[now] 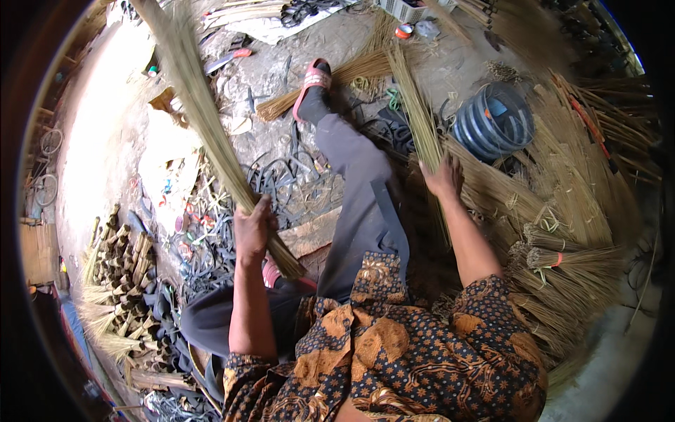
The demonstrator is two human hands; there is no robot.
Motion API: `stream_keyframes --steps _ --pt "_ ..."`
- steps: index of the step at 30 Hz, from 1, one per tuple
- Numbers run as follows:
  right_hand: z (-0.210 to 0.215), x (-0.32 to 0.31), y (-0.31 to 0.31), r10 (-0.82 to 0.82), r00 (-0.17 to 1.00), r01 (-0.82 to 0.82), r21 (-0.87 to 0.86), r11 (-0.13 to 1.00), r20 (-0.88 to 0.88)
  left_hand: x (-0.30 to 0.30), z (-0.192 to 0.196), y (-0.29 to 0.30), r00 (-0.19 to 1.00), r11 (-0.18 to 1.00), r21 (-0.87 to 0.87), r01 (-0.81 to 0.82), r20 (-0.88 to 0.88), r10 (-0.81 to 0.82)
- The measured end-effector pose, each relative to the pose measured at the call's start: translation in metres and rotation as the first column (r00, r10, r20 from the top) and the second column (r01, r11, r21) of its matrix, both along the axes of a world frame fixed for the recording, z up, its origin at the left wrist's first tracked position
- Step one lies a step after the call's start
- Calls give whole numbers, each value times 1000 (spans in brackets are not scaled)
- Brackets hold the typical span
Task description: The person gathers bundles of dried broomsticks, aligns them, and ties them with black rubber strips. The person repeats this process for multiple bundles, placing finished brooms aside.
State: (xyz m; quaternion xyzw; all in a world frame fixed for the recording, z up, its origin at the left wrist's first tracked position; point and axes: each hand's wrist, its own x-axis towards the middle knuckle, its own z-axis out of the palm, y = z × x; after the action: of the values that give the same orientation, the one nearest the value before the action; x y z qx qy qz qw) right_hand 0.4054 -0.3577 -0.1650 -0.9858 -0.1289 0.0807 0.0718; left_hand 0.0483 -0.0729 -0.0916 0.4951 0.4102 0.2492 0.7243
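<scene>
My left hand (pixel 254 228) is wrapped round the lower part of a long bundle of dry broom straw (pixel 204 116). That bundle slants up to the far left, its tip blurred and its cut end sticking out below my fist. On the right, my right hand (pixel 444 177) grips a thinner, greenish straw bundle (pixel 413 98), which points away from me and runs on below the hand beside my leg. Under my right forearm lies a heap of loose straw (pixel 503 186). My outstretched leg (pixel 355 162) lies between the two bundles.
A blue ribbed bucket (pixel 492 123) stands right of my right hand. Tied straw bundles (pixel 555 260) are piled at the right. At the left sits a stack of short bound bundles (pixel 123 281). Black rubber strips (pixel 281 179) litter the floor. A red-handled knife (pixel 228 60) lies at far left.
</scene>
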Motion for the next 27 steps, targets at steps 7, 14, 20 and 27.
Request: stream_keyframes --steps 7,14,20,27 --pt "169 -96 166 834 551 -32 999 -11 27 29 45 -35 871 860 141 490 -47 -489" --pt "203 -191 219 748 663 51 995 -90 34 36 48 -38 923 854 418 309 87 -376" --pt "153 -226 207 843 537 -57 997 44 -7 33 -6 -40 987 737 669 92 34 -154" --pt "73 -235 198 812 577 -162 962 220 -88 32 -87 -46 990 651 746 140 -111 -86"
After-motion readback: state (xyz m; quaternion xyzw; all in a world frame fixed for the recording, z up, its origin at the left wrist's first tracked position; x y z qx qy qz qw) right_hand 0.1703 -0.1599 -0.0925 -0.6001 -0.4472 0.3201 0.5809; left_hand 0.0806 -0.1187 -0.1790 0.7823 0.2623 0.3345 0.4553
